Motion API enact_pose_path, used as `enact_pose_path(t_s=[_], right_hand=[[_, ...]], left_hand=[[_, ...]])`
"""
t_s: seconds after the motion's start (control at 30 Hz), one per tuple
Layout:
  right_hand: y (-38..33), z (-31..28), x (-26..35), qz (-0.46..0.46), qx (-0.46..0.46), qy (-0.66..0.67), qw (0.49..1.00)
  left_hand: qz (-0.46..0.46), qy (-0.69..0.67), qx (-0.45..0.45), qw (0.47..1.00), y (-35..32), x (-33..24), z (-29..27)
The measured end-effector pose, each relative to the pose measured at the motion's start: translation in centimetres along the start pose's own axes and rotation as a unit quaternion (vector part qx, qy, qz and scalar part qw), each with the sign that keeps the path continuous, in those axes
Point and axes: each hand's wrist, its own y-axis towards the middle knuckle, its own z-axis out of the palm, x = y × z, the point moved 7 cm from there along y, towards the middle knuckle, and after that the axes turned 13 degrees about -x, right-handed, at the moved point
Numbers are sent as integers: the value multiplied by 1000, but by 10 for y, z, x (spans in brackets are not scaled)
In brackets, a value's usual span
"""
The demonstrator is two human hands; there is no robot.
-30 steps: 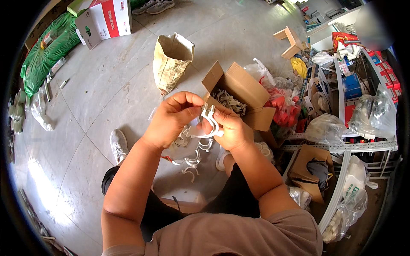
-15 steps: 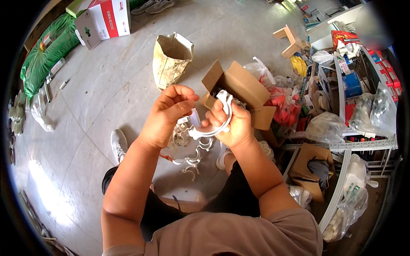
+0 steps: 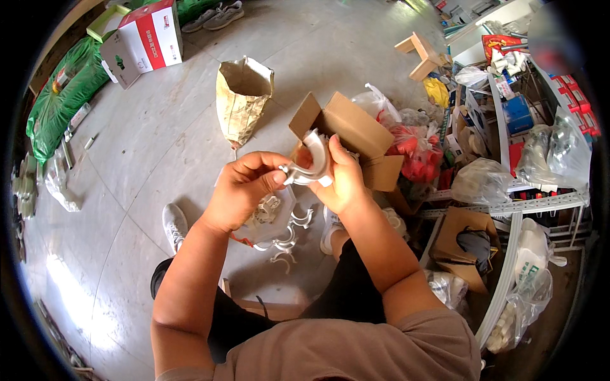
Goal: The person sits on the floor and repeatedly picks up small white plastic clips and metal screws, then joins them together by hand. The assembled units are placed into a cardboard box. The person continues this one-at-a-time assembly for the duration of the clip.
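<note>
A white, C-shaped plastic pipe clamp is held up in front of me, its opening toward the upper left. Its curved body rests in my right hand, with the fingers behind it and the thumb along its outer side. My left hand pinches the clamp's left end between thumb and fingertips. Whether a small part sits in that pinch is hidden. Below my hands, more white clamps lie on the floor in a curved row. Beside them, a clear plastic bag holds several small white fittings.
An open cardboard box stands just beyond my right hand. Farther off is an upright, worn paper sack. Bags of red fittings and crowded shelving line the right side. A small wooden stool stands at the back.
My left hand has come down and right to pinch the clamp's end. My right hand has shifted left and turned the clamp, its fingers now behind it.
</note>
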Motion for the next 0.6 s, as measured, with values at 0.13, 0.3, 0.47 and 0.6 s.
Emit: enact_pose_path(t_s=[0.13,0.3,0.47,0.6], right_hand=[[-13,6,44,-446,18,-289,847],[-28,28,13,-331,159,-415,832],[-20,21,5,-273,162,-388,865],[-22,19,3,-288,163,-348,877]], left_hand=[[-61,-39,-70,995,4,5,-8],[-74,-53,-69,993,5,10,-6],[-73,-47,-65,994,4,7,1],[-54,-41,-51,996,4,8,0]])
